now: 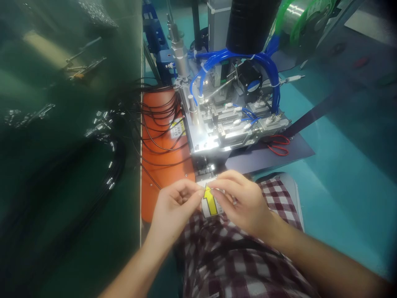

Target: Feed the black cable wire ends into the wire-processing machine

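My left hand (175, 209) and my right hand (243, 198) meet close together just in front of a small metal machine (223, 124). Both hands have their fingers pinched together around something tiny between them that I cannot make out. Right under the fingertips is a white label with a yellow arrow (210, 203) on the machine's front. Thin black cables (158, 120) loop over an orange mat (155, 165) to the left of the machine.
Blue air hoses (229, 56) arch over the machine. Red-handled scissors (279, 145) lie on a dark sheet at its right. A bundle of black cables with metal ends (105, 136) lies behind a green panel at left. A checked cloth (235, 248) covers my lap.
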`<state>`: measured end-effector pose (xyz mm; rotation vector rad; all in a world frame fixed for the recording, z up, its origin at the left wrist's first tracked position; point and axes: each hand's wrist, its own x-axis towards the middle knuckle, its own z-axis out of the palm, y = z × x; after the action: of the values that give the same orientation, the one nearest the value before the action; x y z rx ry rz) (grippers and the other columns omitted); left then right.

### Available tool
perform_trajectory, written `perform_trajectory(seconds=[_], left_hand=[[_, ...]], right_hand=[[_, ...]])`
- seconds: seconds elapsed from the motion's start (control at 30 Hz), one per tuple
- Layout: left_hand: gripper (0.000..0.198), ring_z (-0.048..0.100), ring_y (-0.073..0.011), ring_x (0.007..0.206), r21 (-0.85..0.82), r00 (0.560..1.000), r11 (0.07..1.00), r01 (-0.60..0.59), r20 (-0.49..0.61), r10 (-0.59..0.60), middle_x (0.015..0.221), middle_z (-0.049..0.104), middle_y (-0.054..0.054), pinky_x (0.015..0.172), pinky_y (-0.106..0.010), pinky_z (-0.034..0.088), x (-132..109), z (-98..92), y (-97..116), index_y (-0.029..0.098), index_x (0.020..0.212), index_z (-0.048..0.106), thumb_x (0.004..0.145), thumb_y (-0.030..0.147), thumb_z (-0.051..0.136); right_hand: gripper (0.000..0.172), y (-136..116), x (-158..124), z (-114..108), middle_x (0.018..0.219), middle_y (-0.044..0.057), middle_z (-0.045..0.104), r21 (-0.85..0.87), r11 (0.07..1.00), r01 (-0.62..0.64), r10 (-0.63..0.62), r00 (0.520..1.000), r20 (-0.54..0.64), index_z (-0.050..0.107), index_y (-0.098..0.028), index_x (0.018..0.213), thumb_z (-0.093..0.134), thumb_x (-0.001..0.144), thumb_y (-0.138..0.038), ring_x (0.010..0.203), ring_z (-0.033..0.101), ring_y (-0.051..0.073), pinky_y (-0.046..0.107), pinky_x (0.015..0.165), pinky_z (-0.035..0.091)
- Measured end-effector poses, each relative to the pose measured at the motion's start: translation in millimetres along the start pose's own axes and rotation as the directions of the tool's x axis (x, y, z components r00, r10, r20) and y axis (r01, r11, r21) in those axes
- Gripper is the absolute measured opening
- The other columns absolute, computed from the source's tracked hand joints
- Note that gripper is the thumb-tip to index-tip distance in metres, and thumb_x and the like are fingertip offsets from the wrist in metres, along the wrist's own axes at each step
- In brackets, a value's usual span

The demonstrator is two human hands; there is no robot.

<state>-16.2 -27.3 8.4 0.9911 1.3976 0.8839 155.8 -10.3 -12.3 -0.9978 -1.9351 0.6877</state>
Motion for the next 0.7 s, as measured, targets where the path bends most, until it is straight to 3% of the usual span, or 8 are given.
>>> perform_trajectory(seconds=[0.1, 0.2, 0.4, 0.5, 0.57, 0.7], left_hand=[[0.017, 0.045, -0.0055, 0.042, 0.008, 1.0, 1.0, -0.001, 0.005, 0.001, 0.053, 0.06, 0.002, 0.038, -0.015, 0.03, 1, -0.6, -2, 0.016, 0.073, 0.066, 0.078, 0.032, 0.07], [0.016, 0.044, -0.0052, 0.042, 0.013, 1.0, 1.0, -0.006, 0.005, 0.005, 0.055, 0.06, 0.002, 0.038, -0.015, 0.03, 1, -0.7, -2, 0.017, 0.073, 0.066, 0.079, 0.031, 0.07], [0.018, 0.043, -0.0055, 0.041, 0.01, 1.0, 1.0, 0.008, -0.007, -0.008, 0.054, 0.06, 0.002, 0.038, -0.016, 0.029, 0, 0.5, 1, 0.017, 0.072, 0.065, 0.079, 0.032, 0.07], [0.018, 0.044, -0.0062, 0.043, 0.021, 1.0, 1.0, -0.005, -0.009, 0.005, 0.055, 0.061, 0.001, 0.039, -0.016, 0.03, -1, 0.3, 1, 0.017, 0.072, 0.066, 0.079, 0.033, 0.07], [0.017, 0.045, -0.0062, 0.044, 0.037, 1.0, 0.999, -0.016, -0.006, 0.016, 0.056, 0.061, 0.001, 0.039, -0.016, 0.03, -2, 0.3, 0, 0.017, 0.073, 0.066, 0.079, 0.033, 0.069], [0.017, 0.049, -0.0068, 0.049, 0.069, 0.999, 0.997, -0.032, 0.007, 0.032, 0.059, 0.062, 0.001, 0.042, -0.015, 0.032, -4, 0.8, 1, 0.017, 0.074, 0.067, 0.08, 0.033, 0.068]], right_hand=[[0.024, 5, -3, -1, 0.086, 0.005, 0.068, -0.183, 0.975, 0.125, -0.121, 0.992, 0.029, 0.069, -0.021, 0.1, 0.052, 0.088, -0.01, 0.071, 0.06, 0.014, 0.027, 0.063, 0.047], [0.029, 9, -7, -3, 0.083, 0.003, 0.069, -0.331, 0.914, 0.234, -0.229, 0.972, 0.054, 0.071, -0.023, 0.102, 0.052, 0.086, -0.008, 0.062, 0.054, 0.012, 0.028, 0.058, 0.039], [0.031, 14, -12, -5, 0.084, 0.001, 0.071, -0.365, 0.892, 0.266, -0.26, 0.963, 0.065, 0.071, -0.025, 0.104, 0.053, 0.086, -0.008, 0.059, 0.051, 0.011, 0.028, 0.056, 0.036], [0.024, 10, -8, -4, 0.084, 0.003, 0.07, -0.224, 0.96, 0.17, -0.172, 0.985, 0.01, 0.071, -0.023, 0.099, 0.055, 0.087, -0.009, 0.066, 0.058, 0.013, 0.027, 0.06, 0.044], [0.016, 5, -4, -3, 0.082, 0.004, 0.068, -0.057, 0.998, 0.023, -0.025, 0.999, -0.038, 0.07, -0.021, 0.093, 0.058, 0.087, -0.013, 0.063, 0.058, 0.013, 0.026, 0.056, 0.046], [0.005, -4, 3, -1, 0.082, 0.002, 0.065, 0.151, 0.968, -0.2, 0.208, 0.977, -0.038, 0.068, -0.02, 0.086, 0.063, 0.084, -0.018, 0.051, 0.048, 0.009, 0.024, 0.045, 0.04]])
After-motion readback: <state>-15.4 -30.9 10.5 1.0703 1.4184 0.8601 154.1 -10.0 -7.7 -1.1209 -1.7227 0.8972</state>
